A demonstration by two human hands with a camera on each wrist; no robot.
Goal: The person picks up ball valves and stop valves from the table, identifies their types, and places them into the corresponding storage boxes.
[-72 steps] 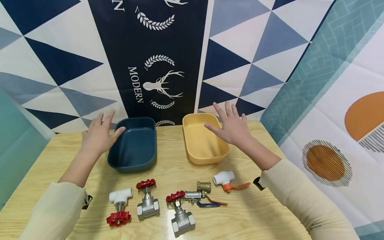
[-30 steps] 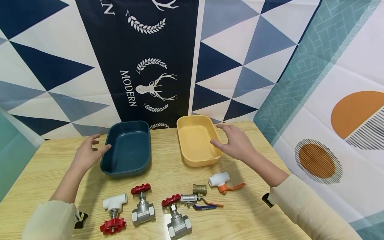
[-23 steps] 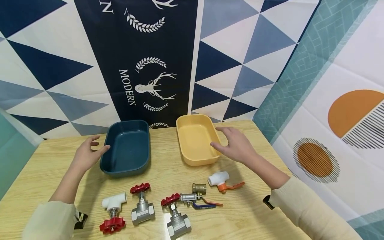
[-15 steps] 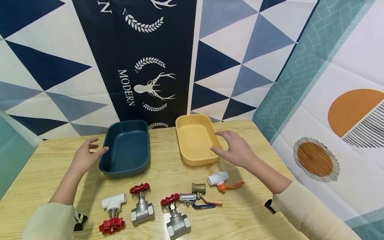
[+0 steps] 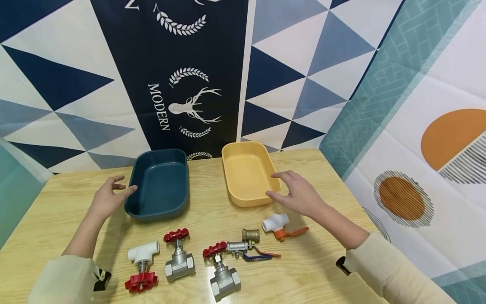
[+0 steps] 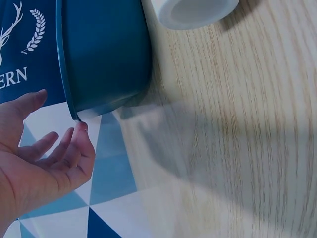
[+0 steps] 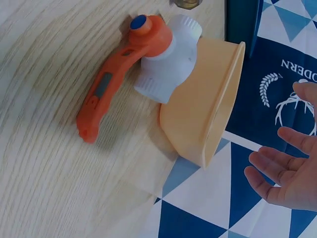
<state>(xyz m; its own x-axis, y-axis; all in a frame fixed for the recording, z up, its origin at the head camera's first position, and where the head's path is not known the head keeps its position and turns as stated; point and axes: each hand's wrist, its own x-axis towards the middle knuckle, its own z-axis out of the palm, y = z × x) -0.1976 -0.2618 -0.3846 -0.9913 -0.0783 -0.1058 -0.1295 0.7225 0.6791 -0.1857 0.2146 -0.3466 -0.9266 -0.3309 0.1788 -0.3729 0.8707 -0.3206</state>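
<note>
My left hand hovers at the left rim of a dark blue bin, thumb apart from loosely bent fingers, nothing held. In the left wrist view a fingertip shows close to the bin's rim; whether it touches I cannot tell. At the right rim of a yellow bin is my right hand, its fingers relaxed and holding nothing. The right wrist view shows these fingers apart from the yellow bin. Closest below that hand lies a white ball valve with an orange lever.
Several valves lie nearer me: a white one with a red handwheel, a steel one, another steel one, a steel ball valve with blue lever and a brass valve. A patterned cloth hangs behind the table.
Both hands have come down and nearer me from above the bins, their spread fingers now more bent. Lately the right hand slid slightly along the yellow bin's side. Bins and valves stayed put.
</note>
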